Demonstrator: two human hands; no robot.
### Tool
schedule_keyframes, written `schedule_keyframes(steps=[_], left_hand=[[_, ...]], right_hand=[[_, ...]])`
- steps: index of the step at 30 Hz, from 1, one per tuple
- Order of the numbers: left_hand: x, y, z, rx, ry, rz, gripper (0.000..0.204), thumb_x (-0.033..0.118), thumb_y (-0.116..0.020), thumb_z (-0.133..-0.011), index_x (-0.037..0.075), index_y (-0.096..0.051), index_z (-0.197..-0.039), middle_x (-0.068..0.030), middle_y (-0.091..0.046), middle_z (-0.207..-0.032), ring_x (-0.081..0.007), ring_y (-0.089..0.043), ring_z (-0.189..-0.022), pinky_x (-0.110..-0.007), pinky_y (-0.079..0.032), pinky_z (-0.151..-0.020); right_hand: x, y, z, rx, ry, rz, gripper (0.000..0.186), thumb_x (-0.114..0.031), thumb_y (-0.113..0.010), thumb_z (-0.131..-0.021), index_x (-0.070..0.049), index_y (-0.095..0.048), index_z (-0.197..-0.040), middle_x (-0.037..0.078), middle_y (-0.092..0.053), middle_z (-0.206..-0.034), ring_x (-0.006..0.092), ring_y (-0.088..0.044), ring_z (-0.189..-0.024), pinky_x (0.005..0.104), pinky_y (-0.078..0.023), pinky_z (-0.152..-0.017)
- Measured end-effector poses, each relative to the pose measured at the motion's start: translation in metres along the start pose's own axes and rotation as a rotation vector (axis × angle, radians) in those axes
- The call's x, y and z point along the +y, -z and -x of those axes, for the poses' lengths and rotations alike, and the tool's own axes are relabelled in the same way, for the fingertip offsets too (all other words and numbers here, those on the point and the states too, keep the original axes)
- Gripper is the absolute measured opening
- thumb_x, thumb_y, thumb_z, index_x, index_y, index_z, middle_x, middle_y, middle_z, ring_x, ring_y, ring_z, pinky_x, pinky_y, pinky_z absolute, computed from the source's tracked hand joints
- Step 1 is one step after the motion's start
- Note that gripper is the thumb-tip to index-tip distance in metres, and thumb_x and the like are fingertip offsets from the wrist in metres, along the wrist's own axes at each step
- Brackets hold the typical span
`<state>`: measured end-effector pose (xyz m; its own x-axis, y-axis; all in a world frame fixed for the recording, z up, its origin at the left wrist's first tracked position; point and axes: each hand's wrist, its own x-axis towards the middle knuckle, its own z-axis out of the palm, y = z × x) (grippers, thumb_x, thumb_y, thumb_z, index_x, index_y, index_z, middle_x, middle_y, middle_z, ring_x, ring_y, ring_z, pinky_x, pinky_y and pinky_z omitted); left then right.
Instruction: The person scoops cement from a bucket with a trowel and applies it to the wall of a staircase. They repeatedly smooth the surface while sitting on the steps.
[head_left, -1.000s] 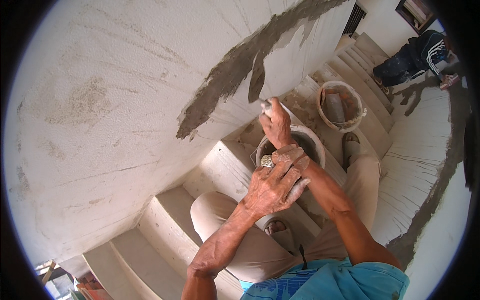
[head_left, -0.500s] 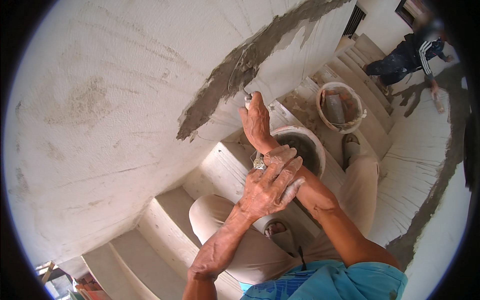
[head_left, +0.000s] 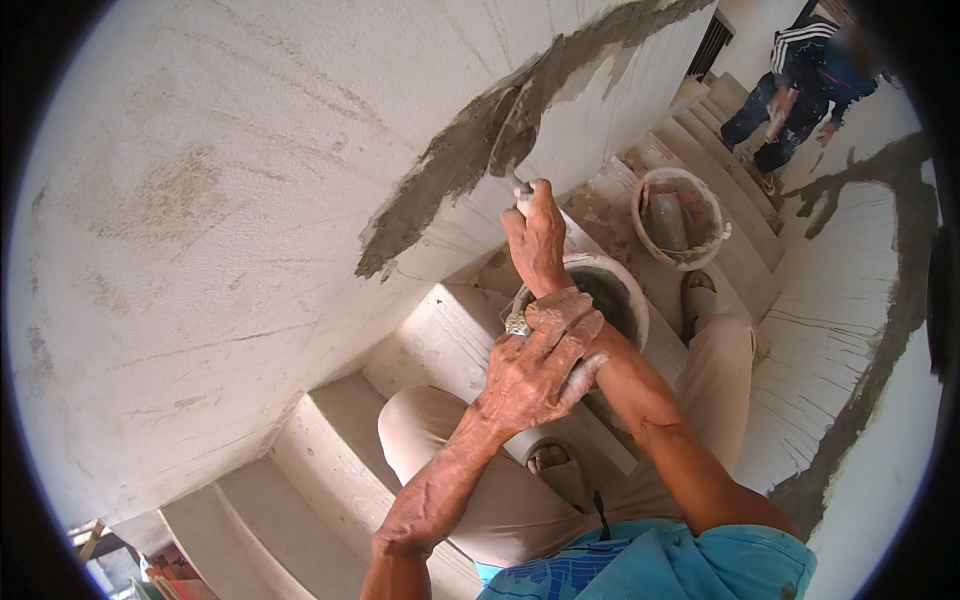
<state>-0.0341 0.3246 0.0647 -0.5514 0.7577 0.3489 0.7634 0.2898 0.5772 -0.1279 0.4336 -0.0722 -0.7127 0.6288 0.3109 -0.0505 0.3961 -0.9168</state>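
Observation:
My right hand [head_left: 538, 240] is closed round the pale handle of a trowel [head_left: 514, 145]. The trowel's blade lies against a dark strip of wet mortar [head_left: 430, 195], which runs slantwise along the white wall [head_left: 250, 250]. My left hand [head_left: 540, 365], dusted grey, grips my right forearm [head_left: 645, 395] just behind the wrist. A shiny metal band [head_left: 517, 324] shows beside the left fingers. Below my right forearm stands a bucket [head_left: 640, 300] with grey mortar inside, partly hidden by the arm.
A second bucket [head_left: 640, 225] higher up holds tools or scraps. Concrete stairs [head_left: 330, 430] run beneath me, my knees bent over them. Another person [head_left: 800, 85] stands upper right, near a mortar-streaked wall [head_left: 840, 290].
My right hand and the trowel have moved up and right along the mortar strip, with the left hand still on the forearm. The other person has straightened and drawn back from the right wall.

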Motion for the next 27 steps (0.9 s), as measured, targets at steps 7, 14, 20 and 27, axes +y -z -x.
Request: schedule_keyframes(steps=[7, 14, 20, 27], left_hand=[[-0.003, 0.002, -0.003, 0.065, -0.040, -0.003, 0.039, 0.014, -0.081, -0.078, 0.004, -0.071, -0.114, -0.0134, -0.067, -0.122, -0.0294, -0.067, -0.110, -0.034, -0.059, -0.076], [0.000, 0.004, 0.003, 0.052, -0.035, -0.006, 0.042, 0.014, -0.082, -0.076, 0.003, -0.071, -0.114, -0.0140, -0.068, -0.121, -0.0310, -0.066, -0.112, -0.035, -0.058, -0.081], [0.004, 0.007, 0.001, 0.045, -0.024, 0.004, 0.041, 0.012, -0.082, -0.075, 0.003, -0.071, -0.114, -0.0149, -0.067, -0.119, -0.0318, -0.066, -0.109, -0.036, -0.058, -0.080], [-0.001, 0.006, 0.000, 0.110, -0.063, 0.006, 0.040, 0.014, -0.082, -0.076, 0.004, -0.071, -0.113, -0.0130, -0.068, -0.119, -0.0305, -0.067, -0.107, -0.033, -0.057, -0.074]], right_hand=[[-0.002, -0.012, 0.039, -0.220, 0.036, 0.076, 0.032, -0.004, -0.064, -0.083, 0.000, -0.048, -0.111, 0.024, -0.057, -0.091, 0.0453, -0.060, -0.085, 0.0503, -0.048, -0.075], [0.007, -0.002, 0.021, -0.079, 0.024, -0.061, 0.031, 0.001, -0.060, -0.081, 0.000, -0.047, -0.110, 0.024, -0.058, -0.087, 0.0474, -0.060, -0.078, 0.0489, -0.048, -0.067], [0.004, -0.016, 0.009, -0.090, 0.089, -0.011, 0.029, -0.002, -0.060, -0.084, 0.001, -0.047, -0.110, 0.024, -0.058, -0.088, 0.0462, -0.059, -0.080, 0.0491, -0.047, -0.070], [0.005, -0.003, 0.061, -0.225, 0.162, 0.048, 0.038, -0.001, -0.068, -0.079, 0.000, -0.049, -0.113, 0.023, -0.057, -0.093, 0.0450, -0.060, -0.089, 0.0483, -0.050, -0.078]])
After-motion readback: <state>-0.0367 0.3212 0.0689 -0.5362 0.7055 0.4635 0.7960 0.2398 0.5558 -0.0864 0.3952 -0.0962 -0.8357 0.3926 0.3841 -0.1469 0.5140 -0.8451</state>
